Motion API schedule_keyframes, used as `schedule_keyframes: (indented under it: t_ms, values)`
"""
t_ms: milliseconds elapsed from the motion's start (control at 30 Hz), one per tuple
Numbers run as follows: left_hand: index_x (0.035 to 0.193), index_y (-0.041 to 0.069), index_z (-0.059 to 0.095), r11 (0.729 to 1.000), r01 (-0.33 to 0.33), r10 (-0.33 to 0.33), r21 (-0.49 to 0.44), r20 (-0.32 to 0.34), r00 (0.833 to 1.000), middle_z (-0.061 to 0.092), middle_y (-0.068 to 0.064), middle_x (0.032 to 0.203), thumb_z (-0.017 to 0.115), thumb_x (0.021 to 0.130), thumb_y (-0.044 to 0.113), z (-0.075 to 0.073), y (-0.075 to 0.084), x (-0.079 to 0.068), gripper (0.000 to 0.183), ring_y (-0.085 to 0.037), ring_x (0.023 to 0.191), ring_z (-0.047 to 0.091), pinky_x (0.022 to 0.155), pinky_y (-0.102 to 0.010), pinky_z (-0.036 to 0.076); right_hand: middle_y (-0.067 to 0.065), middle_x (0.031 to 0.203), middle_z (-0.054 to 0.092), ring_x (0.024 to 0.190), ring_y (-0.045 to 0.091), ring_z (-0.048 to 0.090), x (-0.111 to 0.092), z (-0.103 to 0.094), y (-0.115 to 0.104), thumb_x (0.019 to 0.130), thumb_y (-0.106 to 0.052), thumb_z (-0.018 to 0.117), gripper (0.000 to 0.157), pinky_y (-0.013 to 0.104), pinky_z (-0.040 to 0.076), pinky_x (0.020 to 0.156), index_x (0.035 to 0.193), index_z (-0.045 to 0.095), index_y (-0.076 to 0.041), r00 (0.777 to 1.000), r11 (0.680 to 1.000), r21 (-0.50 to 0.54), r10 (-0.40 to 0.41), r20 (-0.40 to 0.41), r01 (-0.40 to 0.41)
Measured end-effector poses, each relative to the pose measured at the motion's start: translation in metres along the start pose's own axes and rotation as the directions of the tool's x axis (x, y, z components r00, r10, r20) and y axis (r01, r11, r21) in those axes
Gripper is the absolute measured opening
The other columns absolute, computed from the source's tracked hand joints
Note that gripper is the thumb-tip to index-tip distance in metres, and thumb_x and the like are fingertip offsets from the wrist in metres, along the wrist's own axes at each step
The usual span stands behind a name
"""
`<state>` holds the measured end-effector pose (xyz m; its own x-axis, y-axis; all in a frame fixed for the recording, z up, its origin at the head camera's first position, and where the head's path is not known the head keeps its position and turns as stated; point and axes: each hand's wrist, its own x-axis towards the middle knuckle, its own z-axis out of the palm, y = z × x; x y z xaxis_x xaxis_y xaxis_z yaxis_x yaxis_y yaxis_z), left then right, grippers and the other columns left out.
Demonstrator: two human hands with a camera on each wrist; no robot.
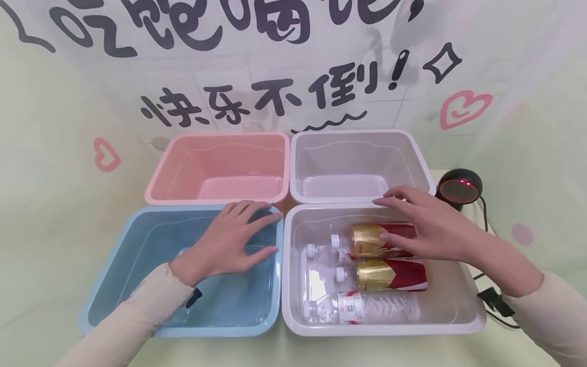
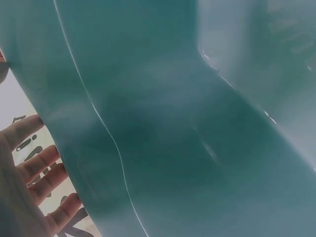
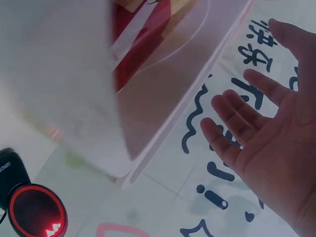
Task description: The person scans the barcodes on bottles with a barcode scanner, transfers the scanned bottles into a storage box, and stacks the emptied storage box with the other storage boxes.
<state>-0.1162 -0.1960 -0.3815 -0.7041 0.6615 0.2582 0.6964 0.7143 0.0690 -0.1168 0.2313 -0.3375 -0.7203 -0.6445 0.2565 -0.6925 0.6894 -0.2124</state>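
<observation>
Over the blue rectangular plastic tub (image 1: 220,332), the left hand (image 1: 227,242) is hovering with its grip spread and empty. Over the pale lilac rectangular plastic tub (image 1: 385,330), the right hand (image 1: 424,229) is hanging, its grip loose and holding nothing. Beneath it, two gold-and-red-labelled bottles (image 1: 399,275) are lying in the lilac tub, near a clear plastic bottle (image 1: 387,308).

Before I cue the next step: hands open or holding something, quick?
Left hand: open, holding nothing, above the blue bin.
Right hand: open, holding nothing, above the front pale bin.
</observation>
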Motion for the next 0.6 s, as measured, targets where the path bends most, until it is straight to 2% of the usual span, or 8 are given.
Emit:
schedule_keyframes:
  t_ms: [133,367,600]
  values:
    - [0.150,0.027,0.061,1.000,0.004,-0.004,0.002,0.001,1.000,0.055,-0.005,0.155,0.068,0.091,0.062,0.000,0.000,0.000,0.068,-0.030,0.146,0.049,0.125,-0.060,0.038,0.002,0.122,0.067,0.107,0.017,0.066,0.008,0.002,-0.007,0.083,-0.036,0.088,0.056,0.042,0.060,0.088,0.133,0.070,-0.017,1.000,1.000,0.020,-0.007,0.010,0.007]
    - [0.148,0.028,0.062,1.000,0.002,-0.002,-0.009,-0.016,1.000,0.057,-0.005,0.154,0.069,0.089,0.062,-0.001,-0.002,-0.003,0.069,-0.030,0.144,0.050,0.122,-0.062,0.039,-0.001,0.114,0.069,0.089,0.010,0.059,0.017,0.016,-0.017,0.087,-0.043,0.083,0.049,0.031,0.055,0.074,0.128,0.071,-0.019,0.996,1.000,0.003,0.001,0.087,-0.001]
    - [0.149,0.030,0.060,0.999,0.017,-0.017,-0.039,0.002,1.000,0.055,-0.004,0.155,0.068,0.090,0.063,0.002,0.000,-0.001,0.069,-0.030,0.145,0.048,0.123,-0.062,0.038,-0.001,0.118,0.070,0.094,0.013,0.065,0.016,0.032,-0.022,0.088,-0.047,0.083,0.052,0.035,0.057,0.076,0.129,0.071,-0.018,0.994,1.000,0.000,-0.005,0.112,0.005]
